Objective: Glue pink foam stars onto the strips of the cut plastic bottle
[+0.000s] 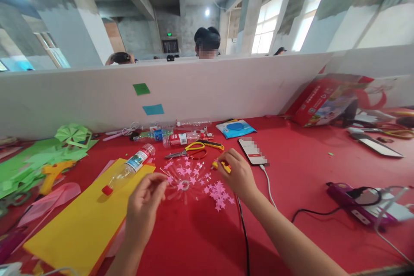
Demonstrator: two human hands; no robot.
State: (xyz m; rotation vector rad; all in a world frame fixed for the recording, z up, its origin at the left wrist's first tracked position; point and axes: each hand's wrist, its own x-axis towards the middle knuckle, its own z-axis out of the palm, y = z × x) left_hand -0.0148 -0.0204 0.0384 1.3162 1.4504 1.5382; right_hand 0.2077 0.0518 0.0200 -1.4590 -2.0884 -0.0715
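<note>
A clear plastic bottle piece [185, 185], cut into strips that fan out like a flower, lies on the red table with pink paper stars [193, 180] on its strips. My left hand [145, 198] is at its left side, thumb and forefinger pinched at the end of a strip. In my right hand [237, 172] is a yellow glue gun [226, 167], mostly covered by the fingers, its tip pointing left towards the strips. Below it sits a loose pile of pink stars [220, 196]. Yellow-handled scissors [190, 148] rest just behind the bottle piece.
Yellow paper sheets [77, 224] and a plastic bottle [124, 172] lie left, near an orange glue gun [56, 174] and green paper [42, 164]. Behind are more bottles [176, 139], a wipes pack [236, 128] and a phone [252, 151]. A purple power strip [359, 207] with cables lies right.
</note>
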